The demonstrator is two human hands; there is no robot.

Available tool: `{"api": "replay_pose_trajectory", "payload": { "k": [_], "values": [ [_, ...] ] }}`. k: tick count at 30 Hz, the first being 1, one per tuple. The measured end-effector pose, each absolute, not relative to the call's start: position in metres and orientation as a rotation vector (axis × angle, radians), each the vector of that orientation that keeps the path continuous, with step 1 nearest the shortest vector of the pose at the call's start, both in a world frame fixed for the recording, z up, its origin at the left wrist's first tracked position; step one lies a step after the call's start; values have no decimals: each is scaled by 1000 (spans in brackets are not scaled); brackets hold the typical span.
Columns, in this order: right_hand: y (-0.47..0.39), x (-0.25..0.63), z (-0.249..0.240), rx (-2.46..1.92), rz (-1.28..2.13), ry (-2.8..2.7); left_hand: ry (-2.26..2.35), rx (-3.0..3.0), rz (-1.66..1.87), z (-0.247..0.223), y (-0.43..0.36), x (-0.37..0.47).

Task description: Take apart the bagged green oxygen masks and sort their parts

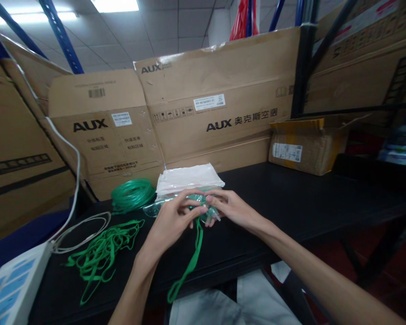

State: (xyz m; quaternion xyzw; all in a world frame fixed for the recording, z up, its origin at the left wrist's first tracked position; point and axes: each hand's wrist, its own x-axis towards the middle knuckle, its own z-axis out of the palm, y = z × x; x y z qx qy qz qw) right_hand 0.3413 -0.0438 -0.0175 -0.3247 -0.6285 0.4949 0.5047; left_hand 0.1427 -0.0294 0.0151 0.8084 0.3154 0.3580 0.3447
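Over the black table (250, 198), my two hands meet around a clear greenish plastic piece (212, 213) that looks like a face mask with a small nozzle. My left hand (177, 214) pinches its near left side, where a green elastic strap (193, 259) is attached and hangs down in a long loop over the table's front edge. My right hand (232, 206) is closed on the right side of the plastic, thumb on top. Fingers hide much of the piece. Just behind them lie more clear plastic (152, 209) and a stack of white packets (189, 177).
Left of my hands are a coil of green tubing (132, 194), a tangled pile of green elastic straps (99, 253), a pale cable (84, 234) and a white power strip (18, 280). Cardboard panels (189, 131) wall the back. An open carton (307, 144) stands back right.
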Motion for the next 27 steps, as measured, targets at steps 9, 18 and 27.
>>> {"api": "replay_pose_trajectory", "payload": {
  "k": [9, 18, 27],
  "values": [
    [-43, 341, -16, -837, 790, -1494, 971, 2261, 997, 17, -30, 142],
    [-45, 342, -15, -760, 667, -1619, 1023, 2355, 992, 18, -32, 144],
    [-45, 343, -16, -749, 628, -1673, 1013, 2415, 939, 18, -35, 145]
  ]
}}
